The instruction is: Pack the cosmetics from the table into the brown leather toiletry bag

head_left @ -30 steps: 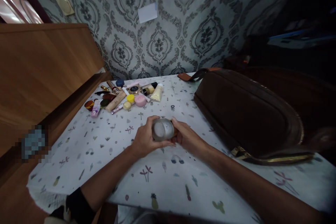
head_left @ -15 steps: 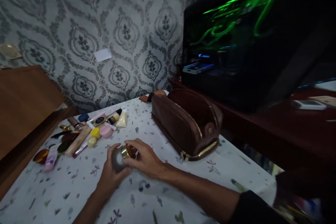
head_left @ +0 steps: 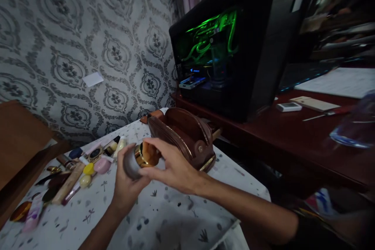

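A frosted, pale round jar (head_left: 131,166) with a shiny gold lid (head_left: 150,154) is held up in both hands over the table. My left hand (head_left: 125,187) wraps round the pale body from the left. From the right, the fingers and thumb of my right hand (head_left: 175,168) grip the gold lid. Whether lid and jar are separated cannot be made out. Just behind my right hand stands a brown toiletry bag (head_left: 202,152), its zip open and its inside dark; my hand covers part of its near side.
Several cosmetics lie in a pile on the left, among them a pink round container (head_left: 102,166) and a yellow cap (head_left: 88,169). The patterned tablecloth (head_left: 164,218) spreads beneath. To the right, a computer case (head_left: 222,66) stands on a dark red desk (head_left: 263,134).
My view has turned to the right, so the bag and the cosmetics sit further left. Both hands have lifted the jar closer, and its gold lid faces me more.
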A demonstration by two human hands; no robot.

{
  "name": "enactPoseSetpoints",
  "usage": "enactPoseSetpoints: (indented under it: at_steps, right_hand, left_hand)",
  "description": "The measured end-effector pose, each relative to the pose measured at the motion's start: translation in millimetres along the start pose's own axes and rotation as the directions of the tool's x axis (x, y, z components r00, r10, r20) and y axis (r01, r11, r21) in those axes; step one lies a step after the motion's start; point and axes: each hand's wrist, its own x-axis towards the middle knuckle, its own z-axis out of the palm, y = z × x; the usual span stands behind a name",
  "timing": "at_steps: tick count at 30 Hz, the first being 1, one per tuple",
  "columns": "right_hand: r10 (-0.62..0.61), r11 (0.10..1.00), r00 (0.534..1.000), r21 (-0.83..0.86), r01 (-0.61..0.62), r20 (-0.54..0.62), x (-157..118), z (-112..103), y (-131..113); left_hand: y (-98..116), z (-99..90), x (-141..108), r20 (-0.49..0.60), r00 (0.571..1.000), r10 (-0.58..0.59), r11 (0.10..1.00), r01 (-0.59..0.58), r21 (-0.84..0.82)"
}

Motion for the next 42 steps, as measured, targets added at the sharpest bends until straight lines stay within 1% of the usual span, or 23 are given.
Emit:
enactPoseSetpoints:
  at_steps: [2, 3, 4, 5, 6, 7, 8, 9, 10, 12, 13, 15, 17, 19, 21, 25, 27, 29, 32, 34, 35, 39, 42]
  right_hand:
    - [-0.016, 1.000, 0.996, -0.016, 0.015, -0.087, -1, -26, -9]
    - [-0.024, 0.999, 0.992, -0.024, 0.021, -0.126, -1, -39, -11]
    - [-0.025, 0.999, 0.985, -0.026, 0.021, -0.170, -2, -52, -13]
    - [-0.025, 1.000, 0.973, -0.024, 0.020, -0.228, -3, -65, -12]
    - [-0.014, 1.000, 0.956, -0.020, 0.008, -0.294, -3, -77, -10]
    - [0.011, 1.000, 0.942, -0.018, -0.018, -0.335, -2, -88, -7]
    - [0.048, 0.998, 0.931, -0.014, -0.057, -0.361, -1, -98, -2]
    - [0.102, 0.994, 0.927, 0.006, -0.107, -0.362, 1, -106, 3]
    - [0.160, 0.987, 0.930, 0.026, -0.161, -0.332, 4, -112, 10]
    - [0.217, 0.975, 0.945, 0.003, -0.223, -0.246, 10, -118, 23]
    - [0.216, 0.972, 0.957, -0.051, -0.230, -0.195, 13, -119, 29]
    - [0.184, 0.953, 0.977, -0.223, -0.204, -0.108, 19, -118, 40]
    - [0.170, 0.905, 0.983, -0.384, -0.181, -0.064, 23, -116, 46]
    - [0.181, 0.857, 0.979, -0.474, -0.203, -0.092, 25, -116, 50]
    - [0.189, 0.826, 0.971, -0.510, -0.239, -0.149, 27, -118, 49]
    - [0.138, 0.812, 0.964, -0.531, -0.242, -0.228, 27, -119, 35]
    - [0.112, 0.824, 0.965, -0.521, -0.223, -0.236, 24, -114, 24]
    - [0.107, 0.842, 0.970, -0.498, -0.205, -0.219, 17, -106, 16]
    - [0.149, 0.862, 0.976, -0.462, -0.208, -0.161, 3, -93, 10]
    - [0.172, 0.862, 0.974, -0.455, -0.221, -0.147, -3, -88, 9]
    - [0.176, 0.866, 0.972, -0.445, -0.227, -0.153, -4, -88, 8]
    - [0.162, 0.907, 0.967, -0.357, -0.224, -0.196, 2, -97, -2]
    - [0.111, 0.905, 0.973, -0.383, -0.184, -0.203, 10, -106, -11]
  left_hand:
    - [11, 14.9, 18, 0.132, 0.988, 0.081, 0.997, -0.082, 0.008]
    - [15, 20.0, 29, 0.228, 0.965, 0.129, 0.989, -0.142, 0.041]
    - [18, 23.6, 41, 0.327, 0.926, 0.190, 0.969, -0.230, 0.090]
    - [19, 26.1, 54, 0.448, 0.857, 0.254, 0.924, -0.352, 0.147]
    - [19, 27.8, 68, 0.571, 0.770, 0.284, 0.865, -0.463, 0.195]
    - [18, 28.9, 83, 0.673, 0.687, 0.275, 0.808, -0.544, 0.226]
    - [15, 29.9, 97, 0.753, 0.613, 0.239, 0.765, -0.597, 0.244]
    - [12, 31.0, 111, 0.802, 0.556, 0.219, 0.732, -0.636, 0.242]
    - [9, 32.4, 124, 0.833, 0.518, 0.194, 0.705, -0.664, 0.249]
    - [2, 36.8, 144, 0.850, 0.503, 0.159, 0.630, -0.714, 0.305]
    - [-1, 39.8, 152, 0.857, 0.499, 0.130, 0.590, -0.733, 0.337]
    - [-7, 46.2, 162, 0.864, 0.495, 0.092, 0.533, -0.757, 0.377]
    - [-11, 51.5, 166, 0.864, 0.492, 0.106, 0.507, -0.774, 0.379]
    - [-12, 53.5, 166, 0.850, 0.499, 0.165, 0.502, -0.785, 0.364]
    - [-11, 51.0, 164, 0.815, 0.534, 0.223, 0.513, -0.776, 0.368]
    - [0, 34.9, 156, 0.694, 0.649, 0.312, 0.559, -0.716, 0.418]
    - [5, 24.4, 146, 0.647, 0.685, 0.335, 0.573, -0.694, 0.437]
    - [5, 14.2, 132, 0.625, 0.704, 0.337, 0.583, -0.677, 0.449]
    - [-6, 1.9, 107, 0.620, 0.720, 0.312, 0.616, -0.650, 0.444]
    - [-16, -3.0, 93, 0.579, 0.762, 0.290, 0.649, -0.601, 0.466]
    - [-19, -4.1, 88, 0.561, 0.775, 0.291, 0.664, -0.586, 0.464]
    - [-21, -0.2, 77, 0.505, 0.793, 0.342, 0.703, -0.572, 0.423]
    - [-16, 4.9, 70, 0.449, 0.821, 0.353, 0.722, -0.545, 0.427]
